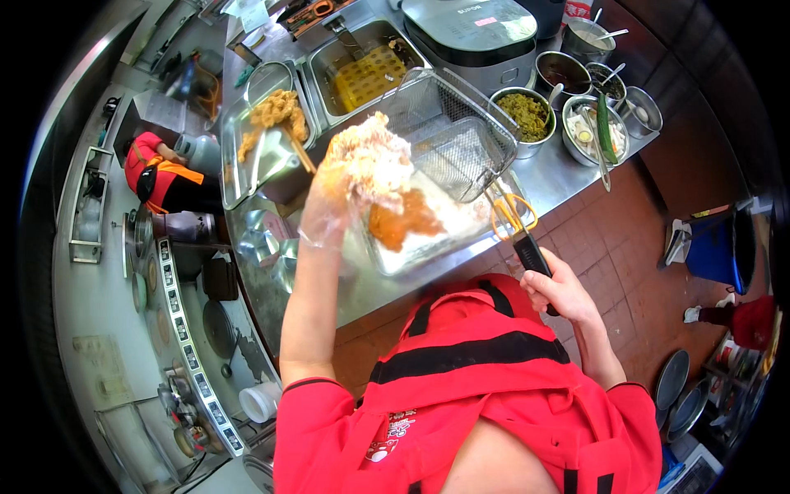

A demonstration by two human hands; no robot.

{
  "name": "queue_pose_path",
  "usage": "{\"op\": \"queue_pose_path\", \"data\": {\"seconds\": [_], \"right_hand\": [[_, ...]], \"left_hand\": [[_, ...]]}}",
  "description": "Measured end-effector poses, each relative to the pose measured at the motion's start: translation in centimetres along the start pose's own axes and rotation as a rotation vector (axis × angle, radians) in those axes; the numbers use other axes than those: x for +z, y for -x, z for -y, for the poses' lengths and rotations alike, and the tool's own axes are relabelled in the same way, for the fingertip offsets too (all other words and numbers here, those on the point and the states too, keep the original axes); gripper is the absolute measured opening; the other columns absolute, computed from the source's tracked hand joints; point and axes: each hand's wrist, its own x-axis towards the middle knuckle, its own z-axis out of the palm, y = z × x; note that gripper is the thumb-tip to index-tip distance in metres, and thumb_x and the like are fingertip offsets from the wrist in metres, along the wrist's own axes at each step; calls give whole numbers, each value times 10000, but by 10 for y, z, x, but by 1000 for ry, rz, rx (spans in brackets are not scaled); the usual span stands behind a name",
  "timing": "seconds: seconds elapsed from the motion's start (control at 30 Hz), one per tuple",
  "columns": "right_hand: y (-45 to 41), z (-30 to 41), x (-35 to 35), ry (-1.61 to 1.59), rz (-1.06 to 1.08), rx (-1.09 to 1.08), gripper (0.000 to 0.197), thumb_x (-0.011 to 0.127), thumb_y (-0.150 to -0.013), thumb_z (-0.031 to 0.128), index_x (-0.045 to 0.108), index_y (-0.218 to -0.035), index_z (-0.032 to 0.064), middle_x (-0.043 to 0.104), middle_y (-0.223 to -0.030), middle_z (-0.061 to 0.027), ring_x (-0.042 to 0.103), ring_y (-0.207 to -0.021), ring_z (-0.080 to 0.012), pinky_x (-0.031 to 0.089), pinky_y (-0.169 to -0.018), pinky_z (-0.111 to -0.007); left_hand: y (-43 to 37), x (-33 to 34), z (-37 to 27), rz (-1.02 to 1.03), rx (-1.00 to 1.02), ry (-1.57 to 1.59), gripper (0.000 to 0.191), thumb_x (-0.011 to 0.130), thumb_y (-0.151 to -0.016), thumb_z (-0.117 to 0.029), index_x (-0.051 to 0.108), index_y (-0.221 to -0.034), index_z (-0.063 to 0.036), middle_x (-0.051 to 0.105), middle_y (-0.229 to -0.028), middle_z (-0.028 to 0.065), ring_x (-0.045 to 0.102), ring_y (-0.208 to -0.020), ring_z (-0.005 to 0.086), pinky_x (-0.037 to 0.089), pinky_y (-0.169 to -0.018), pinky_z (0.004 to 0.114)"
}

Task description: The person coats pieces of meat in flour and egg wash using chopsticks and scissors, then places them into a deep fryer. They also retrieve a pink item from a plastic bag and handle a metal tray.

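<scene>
A clear plastic glove covers my left hand [330,194], which grips a floury, craggy piece of coated meat [376,157] above a metal tray of white flour [395,262]. In the tray lies a wet orange-brown mass [401,219], possibly battered meat. My right hand [555,287], bare, is closed around the black handle of a wire-mesh fry basket [457,99]. The basket is tilted over the tray's far right side, and no food shows in it. Orange loops [515,217] hang around the base of its handle.
A fryer well with yellowish oil [370,77] is behind the tray, beside a tray of fried pieces [278,117] with tongs or chopsticks. At right stand a SUPOR cooker [472,28], a bowl of chopped greens [523,114] and other food bowls. A person [157,170] bends at far left.
</scene>
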Motion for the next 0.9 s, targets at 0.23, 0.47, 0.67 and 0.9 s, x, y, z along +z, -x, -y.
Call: {"op": "queue_pose_path", "data": {"seconds": [0.23,0.47,0.67,0.9], "right_hand": [[-6,-6,12,-150,121,61,286,552,-929,132,448,-1181,45,489,-746,-32,416,-506,-78,364,-452,-236],[-10,1,21,-254,169,59,330,576,-910,127,435,-1197,42,447,-720,-17,361,-503,-55,319,-434,-227],[-7,-10,20,-351,151,75,362,576,-891,99,425,-1212,29,429,-687,-12,346,-489,-49,310,-429,-224],[2,5,34,-290,198,51,381,591,-882,111,429,-1212,11,431,-668,-17,340,-484,-53,301,-427,-227]], "left_hand": [[-48,13,24,-93,63,-223,521,613,-855,-77,413,-1335,-33,572,-1220,152,640,-890,248,570,-753,396],[-78,-31,56,-198,-92,-861,397,628,-826,-21,536,-1212,-22,601,-1082,58,602,-812,128,525,-680,286],[-86,-18,20,-128,-40,-1580,227,615,-814,-116,660,-1021,-34,672,-899,134,654,-755,217,521,-704,332],[-98,-23,59,-70,-263,-1975,405,560,-753,-46,621,-1152,-83,628,-1088,209,613,-1033,345,506,-862,413]]}}
